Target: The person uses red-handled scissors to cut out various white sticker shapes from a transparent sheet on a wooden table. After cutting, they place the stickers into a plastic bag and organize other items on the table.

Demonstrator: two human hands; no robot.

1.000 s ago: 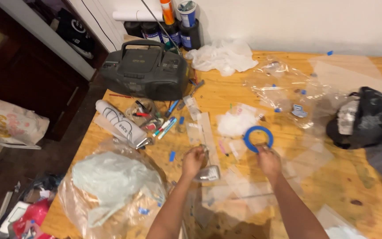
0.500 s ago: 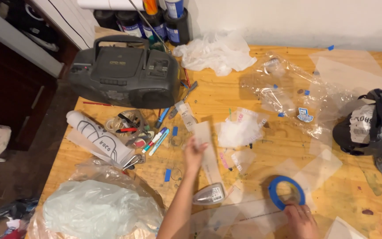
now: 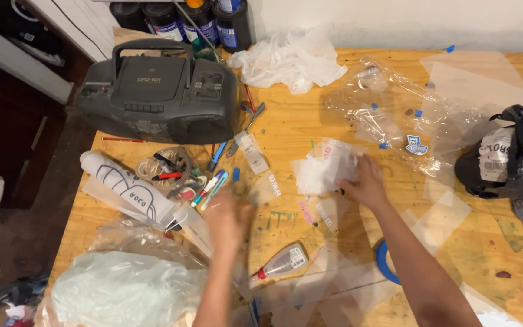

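My right hand (image 3: 367, 181) reaches over the middle of the wooden table (image 3: 503, 254) and grips the right edge of a small clear bag with white stuffing (image 3: 323, 166). A blue tape roll (image 3: 385, 261) lies flat on the table, partly hidden under my right forearm. My left hand (image 3: 228, 219) is blurred by motion, low over clear plastic sheets. It is near a small clear glue bottle with a red cap (image 3: 282, 263) and I see nothing in it.
A grey boombox (image 3: 158, 91) stands at the back left, with dark bottles (image 3: 213, 21) behind it. A rolled white paper tube (image 3: 128, 189), pens (image 3: 210, 188), crumpled white plastic (image 3: 292, 60), clear bags (image 3: 407, 109), a black bag (image 3: 509, 157) and a big stuffed bag (image 3: 122, 290) crowd the table.
My right hand has left the blue tape roll on the table and moved up to the small clear bag. My left hand has come down and left, away from the clear strip.
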